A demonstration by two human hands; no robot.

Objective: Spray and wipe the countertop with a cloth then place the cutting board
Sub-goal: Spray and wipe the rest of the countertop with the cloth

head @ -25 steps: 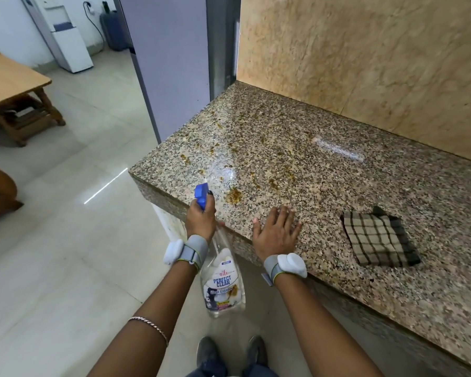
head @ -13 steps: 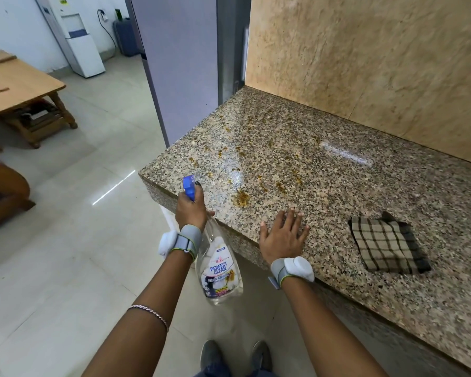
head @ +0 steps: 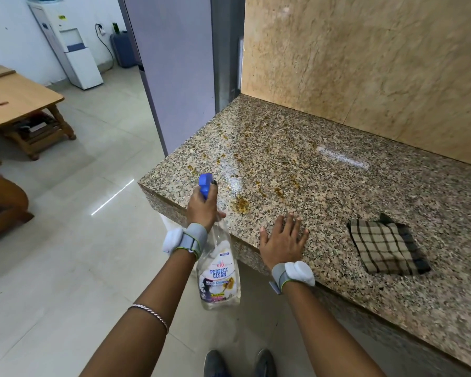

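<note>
Now the left hand (head: 201,210) grips the spray bottle (head: 219,270) by its neck, blue nozzle aimed at the stained granite surface (head: 324,186). Beside it, the right hand (head: 282,240) lies flat, fingers spread, on the front edge. Further right, the checked cloth (head: 386,247) sits folded on the surface.

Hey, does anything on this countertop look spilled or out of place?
Yes. Yellow-brown stains are spattered across the left end of the countertop, the biggest blob near the front edge by the spray bottle in the left hand. The cloth lies folded to the right.
</note>
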